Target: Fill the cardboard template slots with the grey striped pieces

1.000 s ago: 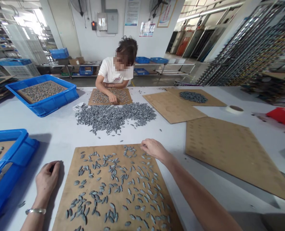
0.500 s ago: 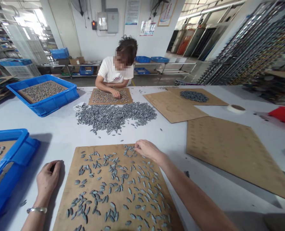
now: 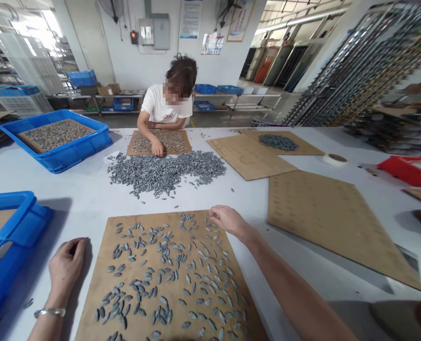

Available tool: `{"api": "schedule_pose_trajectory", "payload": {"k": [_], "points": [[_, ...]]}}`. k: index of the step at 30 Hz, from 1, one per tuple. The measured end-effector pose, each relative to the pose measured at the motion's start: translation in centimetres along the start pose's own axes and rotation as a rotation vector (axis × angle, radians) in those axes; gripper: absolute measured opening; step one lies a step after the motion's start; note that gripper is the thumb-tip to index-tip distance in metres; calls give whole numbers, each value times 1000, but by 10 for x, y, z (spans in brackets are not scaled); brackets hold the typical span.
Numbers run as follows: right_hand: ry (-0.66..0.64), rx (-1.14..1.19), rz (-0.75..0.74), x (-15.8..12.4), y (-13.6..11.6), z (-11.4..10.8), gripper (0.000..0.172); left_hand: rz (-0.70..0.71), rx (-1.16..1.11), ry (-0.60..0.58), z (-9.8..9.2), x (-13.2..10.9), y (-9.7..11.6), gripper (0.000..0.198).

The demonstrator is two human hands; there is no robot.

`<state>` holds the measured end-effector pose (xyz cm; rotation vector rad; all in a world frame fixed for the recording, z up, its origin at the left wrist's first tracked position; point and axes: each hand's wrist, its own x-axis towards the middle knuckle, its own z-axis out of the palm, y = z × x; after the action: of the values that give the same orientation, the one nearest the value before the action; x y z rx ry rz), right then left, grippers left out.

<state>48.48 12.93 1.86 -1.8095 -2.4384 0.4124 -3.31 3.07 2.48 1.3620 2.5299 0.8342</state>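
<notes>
My right hand (image 3: 228, 220) reaches over the far right corner of a brown board (image 3: 100, 284), its fingertips pinched on a small grey leaf-shaped piece. Many such pieces (image 3: 164, 255) lie over this board: bunched at the left and middle, more evenly spaced at the right. My left hand (image 3: 67, 266) rests on the white table beside the board's left edge, fingers curled in a loose fist with a dark hollow and nothing visible in it. A bracelet circles that wrist.
A heap of grey pieces (image 3: 160, 173) lies beyond my board. Across the table a co-worker (image 3: 167, 106) bends over another board (image 3: 132, 148). Blue trays (image 3: 59, 161) stand at left; more boards (image 3: 313, 213), a tape roll (image 3: 335, 159) and a red tray (image 3: 405, 171) at right.
My right hand has shifted slightly right along the board's far edge. My left hand stays resting. The co-worker's hand has moved left and nearer the heap. The view has shifted a little.
</notes>
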Motion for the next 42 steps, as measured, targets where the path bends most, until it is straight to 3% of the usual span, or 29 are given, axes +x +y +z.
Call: {"api": "schedule_pose_trajectory", "payload": {"k": [5, 13, 16, 19, 22, 25, 29, 32, 37, 42], "points": [[71, 13, 12, 3, -5, -9, 19, 35, 6, -16, -1, 0, -2, 27], [7, 30, -113, 22, -53, 1, 13, 68, -21, 5, 0, -4, -2, 29], [-50, -5, -95, 23, -51, 3, 12, 44, -31, -20, -3, -1, -4, 30], [-22, -15, -83, 18, -37, 2, 12, 12, -42, -55, -10, 4, 3, 33], [-29, -16, -65, 12, -29, 0, 11, 177, -65, -24, -13, 0, 38, 35], [-47, 6, -36, 7, -31, -5, 11, 469, -174, -247, -2, -23, 97, 36], [21, 54, -66, 6, -44, -17, 15, 710, -152, -532, 38, -67, 178, 28], [-14, 41, -133, 8, -55, -19, 14, 856, 0, -637, 76, -90, 218, 23], [-59, 5, -178, 16, -62, -9, 12, 891, 266, -635, 121, -100, 242, 20], [-20, 38, -166, 15, -53, -12, 10, 983, 331, -607, 126, -96, 241, 24]]}}
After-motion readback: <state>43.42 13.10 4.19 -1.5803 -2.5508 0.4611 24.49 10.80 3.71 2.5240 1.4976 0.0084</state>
